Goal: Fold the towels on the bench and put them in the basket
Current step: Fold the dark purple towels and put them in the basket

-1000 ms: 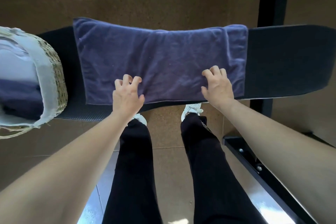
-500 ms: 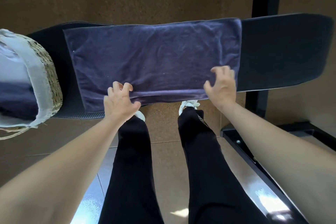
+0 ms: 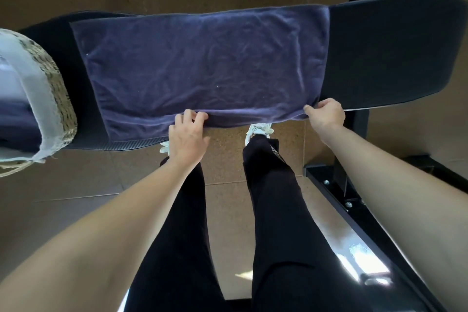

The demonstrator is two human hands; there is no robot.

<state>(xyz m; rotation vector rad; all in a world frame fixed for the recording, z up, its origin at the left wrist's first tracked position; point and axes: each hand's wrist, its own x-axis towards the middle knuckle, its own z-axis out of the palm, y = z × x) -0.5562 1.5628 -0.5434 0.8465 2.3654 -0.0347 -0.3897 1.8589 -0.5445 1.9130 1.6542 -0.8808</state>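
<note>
While gripping towel (image 3: 202, 63), hands (image 3: 186, 134) (image 3: 328, 115) curl

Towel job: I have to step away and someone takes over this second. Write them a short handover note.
Left hand: grips the near edge of the purple towel, about midway along.
Right hand: pinches the towel's near right corner.
The towel lies spread along the bench. The basket is at the bench's left end, with dark cloth already inside.
Done: towel laid out and gripped.
Left: fold it, then put it in the basket.
</note>
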